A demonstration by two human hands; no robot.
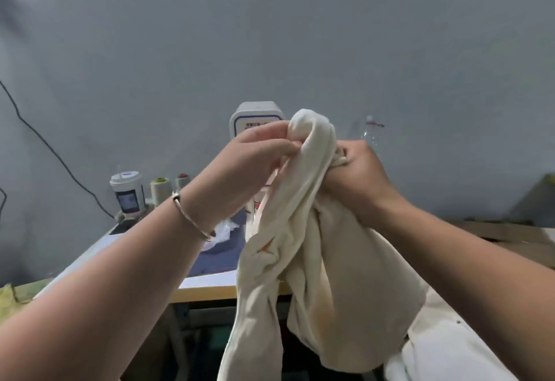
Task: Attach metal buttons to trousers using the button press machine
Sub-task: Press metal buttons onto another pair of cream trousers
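Observation:
Cream trousers (303, 254) hang bunched in the air in front of me, held up by both hands. My left hand (255, 155) pinches the top fold of the cloth between thumb and fingers. My right hand (357, 170) grips a twisted part of the same cloth in a fist. The white button press machine (258, 116) stands behind the hands on the table, its lower part hidden by hands and fabric. No metal buttons are visible.
A paper cup (127, 193) and two thread cones (159, 188) stand at the table's back left. A clear plastic bottle (371, 131) is behind my right hand. More white garments (444, 347) lie at the lower right. A dark mat (222, 257) covers the tabletop.

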